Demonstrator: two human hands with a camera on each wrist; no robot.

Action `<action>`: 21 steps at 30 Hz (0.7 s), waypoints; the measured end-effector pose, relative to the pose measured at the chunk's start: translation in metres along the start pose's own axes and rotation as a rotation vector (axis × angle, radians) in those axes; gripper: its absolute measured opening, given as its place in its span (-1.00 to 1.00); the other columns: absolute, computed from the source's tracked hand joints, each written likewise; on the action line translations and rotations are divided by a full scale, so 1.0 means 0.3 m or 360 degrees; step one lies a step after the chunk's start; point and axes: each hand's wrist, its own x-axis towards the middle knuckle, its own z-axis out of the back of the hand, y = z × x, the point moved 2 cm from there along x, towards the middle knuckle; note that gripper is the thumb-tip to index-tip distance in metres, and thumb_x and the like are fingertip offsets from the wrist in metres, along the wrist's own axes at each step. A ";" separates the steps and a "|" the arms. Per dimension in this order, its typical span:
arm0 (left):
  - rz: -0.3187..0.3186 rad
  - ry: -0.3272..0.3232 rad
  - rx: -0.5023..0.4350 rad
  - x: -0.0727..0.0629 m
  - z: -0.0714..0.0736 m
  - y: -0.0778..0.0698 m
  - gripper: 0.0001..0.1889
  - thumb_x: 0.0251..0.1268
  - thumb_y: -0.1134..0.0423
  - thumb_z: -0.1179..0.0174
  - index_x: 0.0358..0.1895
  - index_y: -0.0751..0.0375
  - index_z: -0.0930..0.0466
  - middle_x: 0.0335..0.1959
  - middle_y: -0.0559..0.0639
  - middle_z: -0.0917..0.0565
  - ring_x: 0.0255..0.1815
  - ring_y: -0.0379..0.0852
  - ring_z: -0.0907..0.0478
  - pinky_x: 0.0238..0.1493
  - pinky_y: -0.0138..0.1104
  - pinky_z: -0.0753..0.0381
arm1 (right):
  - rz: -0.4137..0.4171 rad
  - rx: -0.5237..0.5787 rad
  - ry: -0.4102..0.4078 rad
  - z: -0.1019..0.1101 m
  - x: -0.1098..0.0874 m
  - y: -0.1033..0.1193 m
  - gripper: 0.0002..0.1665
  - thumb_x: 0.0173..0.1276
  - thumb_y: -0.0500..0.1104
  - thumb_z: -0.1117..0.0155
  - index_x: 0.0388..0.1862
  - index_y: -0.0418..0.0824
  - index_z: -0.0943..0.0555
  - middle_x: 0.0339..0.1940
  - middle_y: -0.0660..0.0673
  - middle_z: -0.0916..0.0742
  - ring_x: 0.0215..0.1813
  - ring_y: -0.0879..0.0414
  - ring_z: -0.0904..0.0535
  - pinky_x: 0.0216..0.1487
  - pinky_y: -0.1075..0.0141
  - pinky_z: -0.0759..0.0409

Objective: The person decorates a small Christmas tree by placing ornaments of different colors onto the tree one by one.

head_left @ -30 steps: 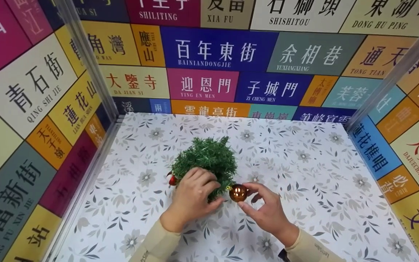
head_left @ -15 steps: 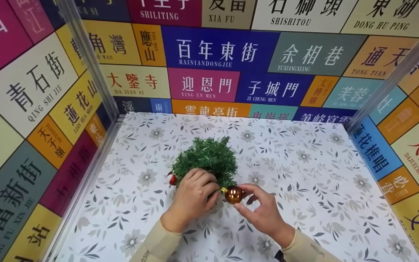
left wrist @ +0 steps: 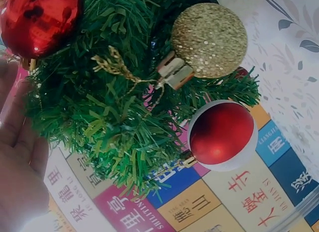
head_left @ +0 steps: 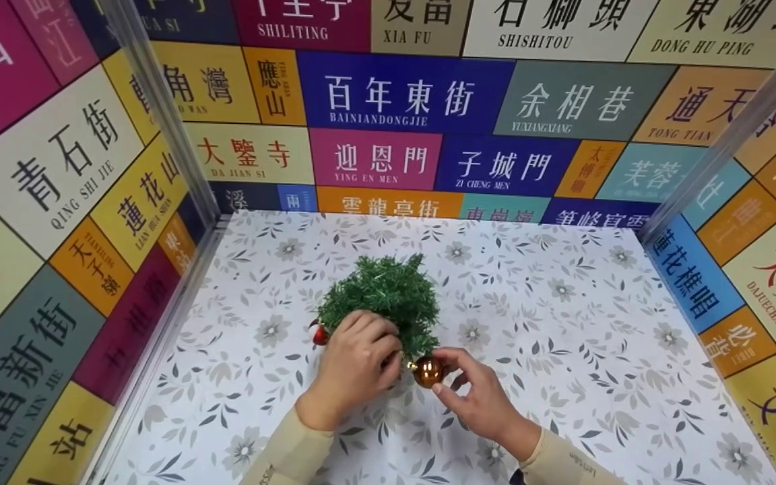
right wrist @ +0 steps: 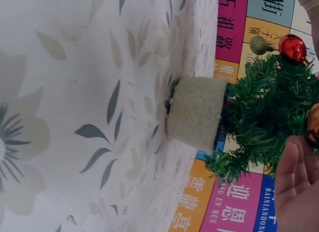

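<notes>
A small green Christmas tree (head_left: 384,289) stands upright on the table in a whitish, fuzzy-looking pot (right wrist: 197,112). My left hand (head_left: 360,357) curls its fingers into the near side of the foliage and appears to grip it; its fingertips are hidden. Just right of it, my right hand (head_left: 479,397) pinches a shiny copper-brown Christmas ball (head_left: 428,372) between thumb and fingers. The ball's gold cap points left, close to the left thumb. On the tree hang a red ball (left wrist: 42,23), a gold glitter ball (left wrist: 212,40) and a red-and-white ball (left wrist: 224,135).
A white cloth with grey flowers and leaves covers the table (head_left: 597,350). Panels with colourful street-name signs (head_left: 405,91) enclose the back and both sides. Clear or metallic posts (head_left: 179,121) stand at the corners.
My right hand has brought the copper-brown ball slightly left and down, closer to the left hand. The left thumb has drawn in toward its fingers. The tree has barely moved.
</notes>
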 end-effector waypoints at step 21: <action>0.0013 0.0062 -0.0046 0.010 -0.016 -0.021 -0.86 0.10 0.30 -0.17 -0.59 0.08 -0.57 -0.26 -0.04 -0.66 -0.15 0.00 -0.57 0.17 -0.14 -0.42 | 0.0312 -0.0255 -0.0183 -0.033 0.041 0.032 -0.67 0.29 -0.25 -0.43 0.03 -0.04 -0.66 -0.12 0.11 -0.66 -0.14 0.17 -0.59 -0.30 0.30 -0.61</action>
